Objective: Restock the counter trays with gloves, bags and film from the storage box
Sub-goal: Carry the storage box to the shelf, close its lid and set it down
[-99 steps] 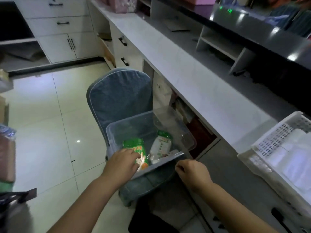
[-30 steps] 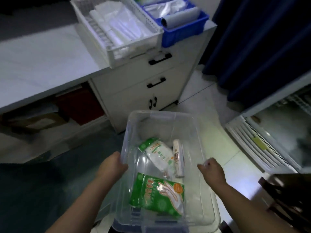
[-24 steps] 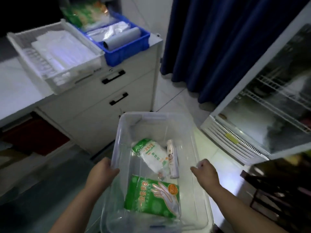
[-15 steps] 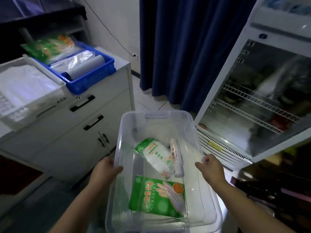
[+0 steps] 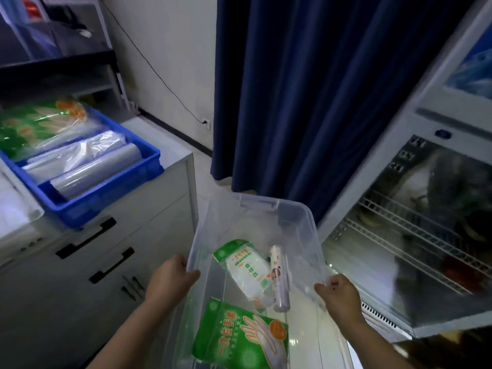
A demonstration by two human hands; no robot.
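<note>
Storage box: the clear storage box was held off the floor, in front of the person, between the drawer front of the desk and a glass-door fridge.
Left hand: the left hand gripped the left long rim, its fingers curled over the edge.
Right hand: the right hand pinched the right long rim, its fingers closed on the thin plastic.
Why held so: one hand on each long side likely kept the box level, so the loose stock would not slide as it was carried.
Glove pack: the green glove pack lay flat on the box floor at the near end, between the two wrists and below the fingers, touched by neither hand.
Bag pack: the white-and-green bag pack lay tilted mid-box, between the two hands.
Film roll: the film roll lay just beside the bag pack, on its right.
Blue tray: the blue tray sat on the desk at the left, holding gloves, clear bags and a roll, well apart from both hands.
Step, as judged: bringing the box near the tray; nothing lifted out yet.
</note>
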